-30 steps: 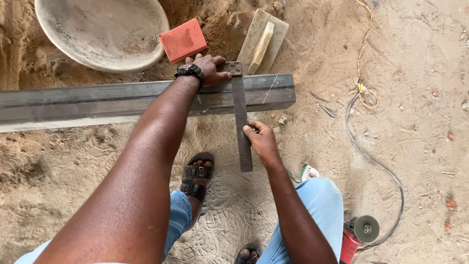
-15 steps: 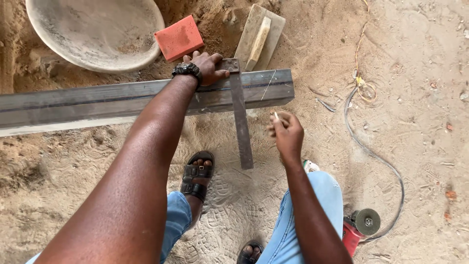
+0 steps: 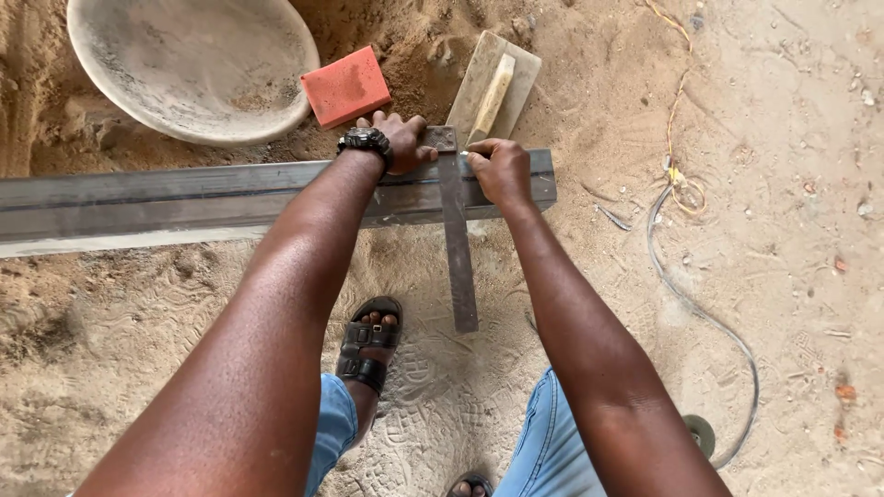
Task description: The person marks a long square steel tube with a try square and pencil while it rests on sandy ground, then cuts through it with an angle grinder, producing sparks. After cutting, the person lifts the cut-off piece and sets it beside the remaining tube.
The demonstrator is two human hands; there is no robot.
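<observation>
Pressing down with the left hand (image 3: 398, 138) on the head of a steel square (image 3: 458, 239) — pinning its stock flat against the far edge of the long metal beam (image 3: 184, 198), seemingly so the blade stays true across it. Resting the right hand (image 3: 502, 170) on the beam just right of the square's blade, fingers curled together, perhaps pinching a small marker — cannot tell. Lying across the beam near its right end, blade running back toward a sandalled foot (image 3: 368, 345). Sitting beyond the beam on sandy ground: an orange block (image 3: 345, 86), a wooden float (image 3: 493, 87), a shallow pan (image 3: 189, 64).
</observation>
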